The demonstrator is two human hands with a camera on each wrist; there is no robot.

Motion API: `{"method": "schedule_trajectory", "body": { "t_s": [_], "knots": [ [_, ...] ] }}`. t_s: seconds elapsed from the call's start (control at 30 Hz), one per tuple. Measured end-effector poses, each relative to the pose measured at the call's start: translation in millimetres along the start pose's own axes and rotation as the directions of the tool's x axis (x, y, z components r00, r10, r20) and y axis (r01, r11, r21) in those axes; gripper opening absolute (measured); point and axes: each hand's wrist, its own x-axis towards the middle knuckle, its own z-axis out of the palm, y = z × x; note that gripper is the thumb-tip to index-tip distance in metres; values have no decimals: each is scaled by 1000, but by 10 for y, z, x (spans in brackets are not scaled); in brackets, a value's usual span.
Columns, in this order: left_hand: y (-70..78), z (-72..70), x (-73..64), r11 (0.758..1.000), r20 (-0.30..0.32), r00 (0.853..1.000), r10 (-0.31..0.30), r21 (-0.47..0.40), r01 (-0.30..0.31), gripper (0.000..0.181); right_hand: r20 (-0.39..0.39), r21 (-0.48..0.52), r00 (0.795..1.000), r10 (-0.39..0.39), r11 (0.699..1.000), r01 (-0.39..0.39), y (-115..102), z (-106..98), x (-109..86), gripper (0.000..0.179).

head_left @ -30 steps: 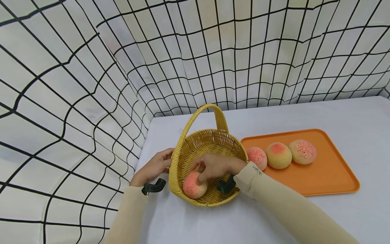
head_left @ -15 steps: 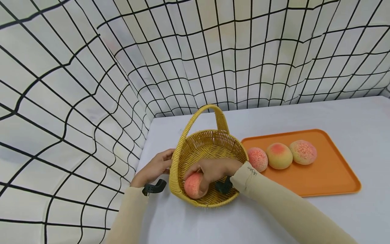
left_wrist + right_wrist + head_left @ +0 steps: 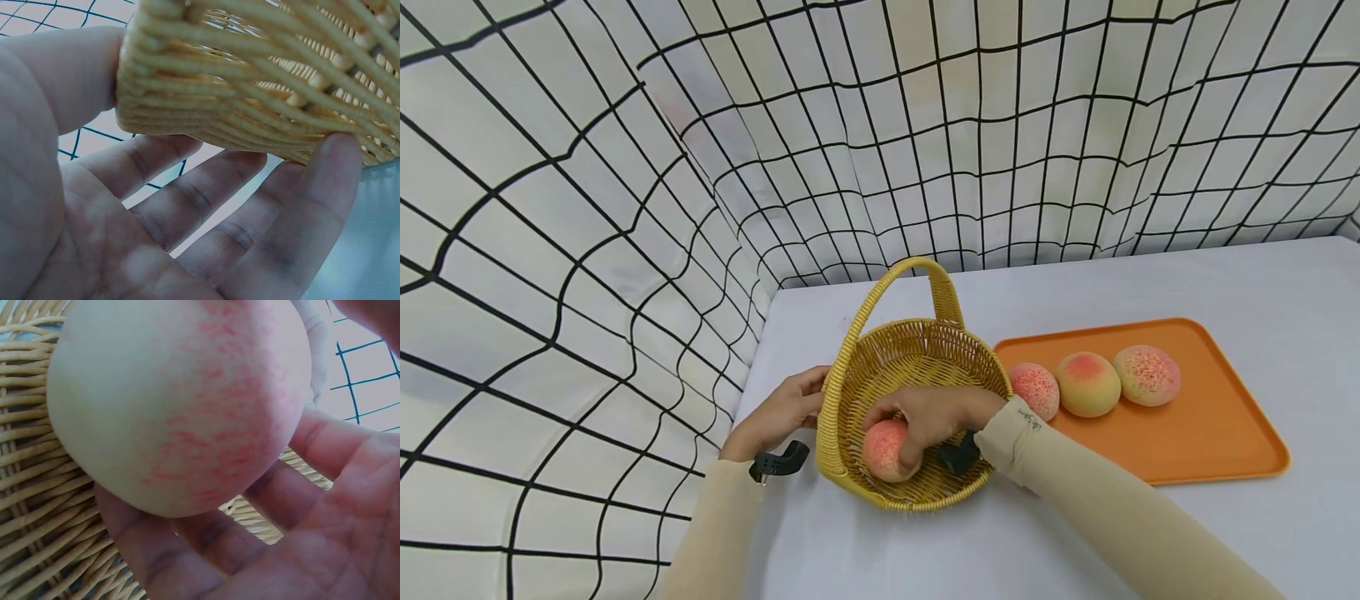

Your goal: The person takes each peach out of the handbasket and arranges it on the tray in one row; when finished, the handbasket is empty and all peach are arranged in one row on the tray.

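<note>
My right hand (image 3: 928, 419) reaches into a yellow wicker basket (image 3: 925, 336) and grips a pink-and-cream peach (image 3: 883, 452) near the left wall. In the right wrist view, the peach (image 3: 181, 406) sits against curled fingers (image 3: 156, 550), with wicker behind it. On the basket's left side, my left hand (image 3: 778, 417) holds the outer wall by the handle's base. Seen from the left wrist, the thumb (image 3: 75, 72) meets the rim of the basket (image 3: 206, 94), its tip hidden, while the other fingertips touch the woven wall.
An orange tray (image 3: 1210, 433) stands right of the basket and bears a pink peach (image 3: 1034, 390), a yellow peach with a red patch (image 3: 1087, 385) and a speckled peach (image 3: 1146, 375). Black netting (image 3: 925, 133) over white cloth borders the white table (image 3: 880, 554) behind and at left.
My right hand's fingers have come round the peach, which has shifted slightly right inside the basket. My left hand stays on the basket wall. The peaches on the tray keep their places.
</note>
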Motion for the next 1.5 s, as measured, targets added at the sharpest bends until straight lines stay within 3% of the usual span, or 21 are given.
{"method": "schedule_trajectory", "body": {
  "t_s": [0.17,0.3,0.5,0.7,1.13,1.3,1.5],
  "knots": [
    [10,6,6,1000,-1,1000,3,6,-3,46,-26,-21,999,-46,999,45,6,-56,-106,69],
    [14,4,4,1000,-1,1000,5,11,-5,46,-91,-25,995,-44,999,41,8,-129,-258,64],
    [15,-3,-12,1000,4,1000,3,11,-3,46,-216,57,976,-19,998,32,38,-263,-608,64],
    [4,-12,-9,1000,9,1000,5,17,-5,49,-329,103,944,-8,994,44,134,-404,-1043,63],
    [-1,-10,10,1000,15,1000,8,10,-9,47,-565,100,824,39,995,21,376,-631,-1878,61],
    [-14,-18,16,1000,11,1000,6,21,-6,48,-636,78,766,93,995,-56,496,-689,-2184,63],
    [-18,-18,22,1000,18,1000,8,12,-8,48,-697,99,695,177,983,-152,785,-781,-2542,64]
  ]
}}
